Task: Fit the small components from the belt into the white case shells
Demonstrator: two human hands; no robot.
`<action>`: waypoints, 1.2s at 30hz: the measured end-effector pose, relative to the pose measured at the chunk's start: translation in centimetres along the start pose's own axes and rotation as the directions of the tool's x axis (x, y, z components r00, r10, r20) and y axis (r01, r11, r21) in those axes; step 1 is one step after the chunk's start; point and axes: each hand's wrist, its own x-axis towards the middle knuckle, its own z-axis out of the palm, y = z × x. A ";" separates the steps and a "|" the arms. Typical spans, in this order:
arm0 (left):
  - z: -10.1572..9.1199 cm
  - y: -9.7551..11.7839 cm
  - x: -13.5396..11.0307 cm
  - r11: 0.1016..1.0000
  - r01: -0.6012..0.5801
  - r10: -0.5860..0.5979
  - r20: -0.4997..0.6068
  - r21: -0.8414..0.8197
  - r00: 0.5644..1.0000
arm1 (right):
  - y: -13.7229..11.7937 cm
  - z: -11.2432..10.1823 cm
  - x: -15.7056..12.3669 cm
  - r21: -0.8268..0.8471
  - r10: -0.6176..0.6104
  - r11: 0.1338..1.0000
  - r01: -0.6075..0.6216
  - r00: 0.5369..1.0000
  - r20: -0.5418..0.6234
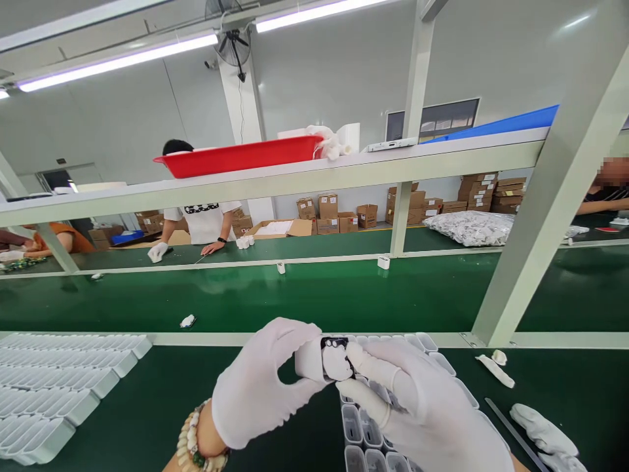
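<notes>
My left hand [268, 383], in a white glove with a beaded bracelet at the wrist, grips a small white plastic housing [308, 360] between thumb and fingers. The housing lies on its side, its open end facing right. At that opening is a small black-and-white part [336, 359], pinched by the gloved fingers of my right hand [407, 400]. How far the part sits inside the housing I cannot tell. Below and behind my right hand stand rows of open white housings [352, 425], partly covered by it.
More white housings [63, 387] stand in rows at the left. A green belt [334, 295] crosses ahead, carrying a small part [187, 321]. A slanted post [531, 196], a metal strip [514, 429] and white gloves [543, 429] are at right. Opposite, a person [201, 226] works.
</notes>
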 end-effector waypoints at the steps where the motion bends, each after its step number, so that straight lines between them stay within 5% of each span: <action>1: 0.1 0.1 0.1 1.000 -0.006 0.005 -0.005 -0.005 1.000 | -0.1 -0.1 0.2 0.009 -0.006 1.000 0.006 1.000 -0.025; 6: 0.8 0.3 0.1 0.999 -0.016 0.015 -0.036 -0.034 0.999 | -0.6 -0.2 1.1 0.019 -0.048 0.998 0.051 0.987 -0.156; 10: 1.3 0.4 -0.1 0.999 0.010 -0.012 -0.052 -0.047 0.999 | -0.9 -0.4 1.2 0.025 -0.016 0.999 0.020 0.991 -0.135; 16: 0.9 0.7 -0.1 0.997 0.005 -0.011 -0.077 -0.071 0.997 | -0.8 -1.1 1.3 -0.075 -0.100 0.992 0.103 0.994 0.034; 21: 0.9 0.5 0.1 0.998 -0.028 0.022 -0.088 -0.062 0.996 | -0.8 -0.9 0.6 -0.021 -0.053 0.998 0.060 0.969 0.241; 26: 1.1 0.4 -0.2 0.996 -0.019 0.013 -0.074 -0.082 0.997 | -0.8 -0.8 0.1 -0.033 -0.020 0.999 0.031 0.953 0.301; 30: 2.1 -0.4 -0.2 0.977 0.124 -0.131 -0.032 -0.172 0.991 | 0.3 -0.7 0.8 0.050 0.055 0.995 -0.082 0.914 0.401; 33: 4.1 -2.8 0.0 0.933 0.263 -0.274 -0.011 -0.247 0.962 | 2.2 -0.9 1.4 0.050 0.275 0.951 -0.306 0.906 0.320; 36: 7.2 -6.7 0.3 0.799 0.507 -0.507 0.091 -0.323 0.857 | 4.0 -1.9 1.7 0.114 0.505 0.828 -0.549 0.819 0.271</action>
